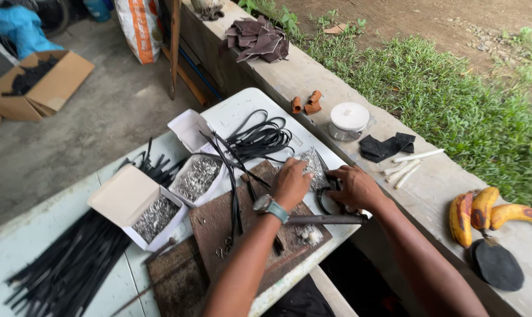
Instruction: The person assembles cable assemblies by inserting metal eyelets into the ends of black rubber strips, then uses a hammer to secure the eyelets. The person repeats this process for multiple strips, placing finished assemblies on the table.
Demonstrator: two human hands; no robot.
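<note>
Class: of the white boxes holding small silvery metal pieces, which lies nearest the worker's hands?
The middle box, directly left of the left hand; the other filled box sits farther left.

Soft, even daylight, brightest over the grass (pixel 453 100) at upper right; the concrete floor (pixel 72 135) at left sits dimmer under cover. Shadows faint, no hard glare. Wide-angle bending at edges; centre sharp, corners slightly soft.

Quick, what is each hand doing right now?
Left hand: fingers curled down over the pile of small silver metal pieces; whether it grips any cannot be told.
Right hand: closed on a black strap.
</note>
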